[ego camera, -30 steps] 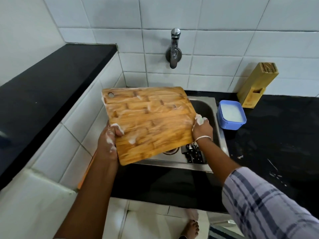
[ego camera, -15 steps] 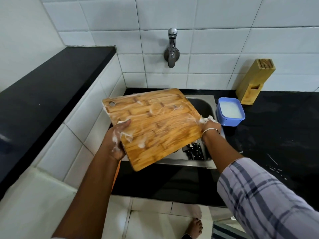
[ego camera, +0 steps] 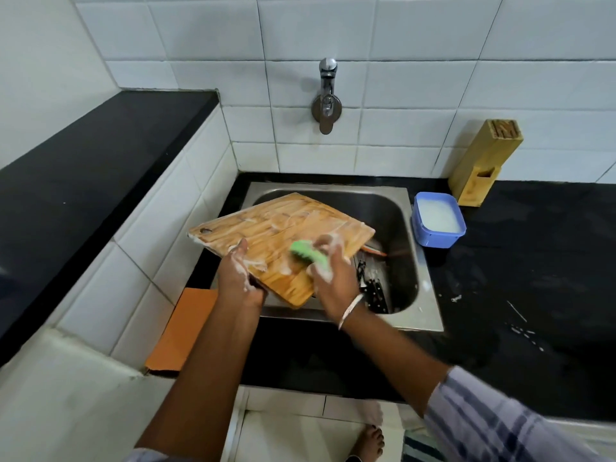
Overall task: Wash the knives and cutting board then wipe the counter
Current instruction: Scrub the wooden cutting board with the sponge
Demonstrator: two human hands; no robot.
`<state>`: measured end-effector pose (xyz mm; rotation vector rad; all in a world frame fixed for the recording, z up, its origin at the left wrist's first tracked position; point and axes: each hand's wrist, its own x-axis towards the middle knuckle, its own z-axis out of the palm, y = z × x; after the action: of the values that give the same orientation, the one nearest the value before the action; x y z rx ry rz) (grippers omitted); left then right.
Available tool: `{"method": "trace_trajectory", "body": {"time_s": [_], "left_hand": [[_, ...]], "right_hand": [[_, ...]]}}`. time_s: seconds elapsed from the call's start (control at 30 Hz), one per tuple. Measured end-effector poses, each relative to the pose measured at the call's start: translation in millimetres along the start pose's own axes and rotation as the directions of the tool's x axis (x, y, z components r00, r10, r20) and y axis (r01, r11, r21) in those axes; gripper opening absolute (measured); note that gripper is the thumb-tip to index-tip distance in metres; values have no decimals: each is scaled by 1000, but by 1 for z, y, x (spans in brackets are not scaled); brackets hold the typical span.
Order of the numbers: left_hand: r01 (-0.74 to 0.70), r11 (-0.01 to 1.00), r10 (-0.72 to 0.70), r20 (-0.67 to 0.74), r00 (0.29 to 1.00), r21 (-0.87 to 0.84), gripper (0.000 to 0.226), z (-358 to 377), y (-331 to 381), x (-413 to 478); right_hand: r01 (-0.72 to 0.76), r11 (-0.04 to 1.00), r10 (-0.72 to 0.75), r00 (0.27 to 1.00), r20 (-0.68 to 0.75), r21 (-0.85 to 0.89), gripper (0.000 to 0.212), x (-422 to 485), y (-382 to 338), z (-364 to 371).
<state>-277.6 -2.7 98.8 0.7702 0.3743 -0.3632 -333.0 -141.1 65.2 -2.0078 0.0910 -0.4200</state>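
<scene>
The black stone counter [ego camera: 540, 268] surrounds a steel sink [ego camera: 429, 305], and the wooden cutting board [ego camera: 286, 225] is held tilted over the basin, its face streaked with suds and its far corner dipping toward the bowl. A bamboo knife block [ego camera: 485, 161] stands against the tiles, just beside a blue tub of soapy water [ego camera: 437, 223]. The left hand [ego camera: 238, 278] clamps the board's near edge with the thumb on top, while the right hand [ego camera: 330, 266] grips a green scrubber [ego camera: 308, 254] pressed onto the wood; the two hands sit close together. Dark-handled knives [ego camera: 373, 290] lie in the basin under the board. The step appears to be scrubbing the board, and it would go best with strokes along the grain. They should reach the edges and the hanging hole, with a firm grip, since the lather likely makes the wood slippery above the blades. No brand, label or writing can be read anywhere.
</scene>
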Motion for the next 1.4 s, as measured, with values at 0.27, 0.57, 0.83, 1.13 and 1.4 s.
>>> {"method": "trace_trajectory", "body": {"time_s": [0.27,0.57,0.83,1.13,1.4], "left_hand": [[100,995,-95,171,981,-22,43,-10,1,6],[35,998,-35,4,999,55,41,21,-26,7],[-112,991,123,-201,972,69,39,30,-56,20],[-70,987,106,-259,960,147,52,1,-42,35],[18,905,67,-183,981,426,39,6,-18,52]], "right_hand": [[-247,942,253,968,-3,-229,35,9,9,-5],[-755,654,735,648,-197,-43,37,75,42,-25],[-793,582,813,574,-98,179,38,18,9,25],[39,643,276,920,279,-765,61,-23,0,6],[36,961,52,950,309,-275,55,22,19,58]]}}
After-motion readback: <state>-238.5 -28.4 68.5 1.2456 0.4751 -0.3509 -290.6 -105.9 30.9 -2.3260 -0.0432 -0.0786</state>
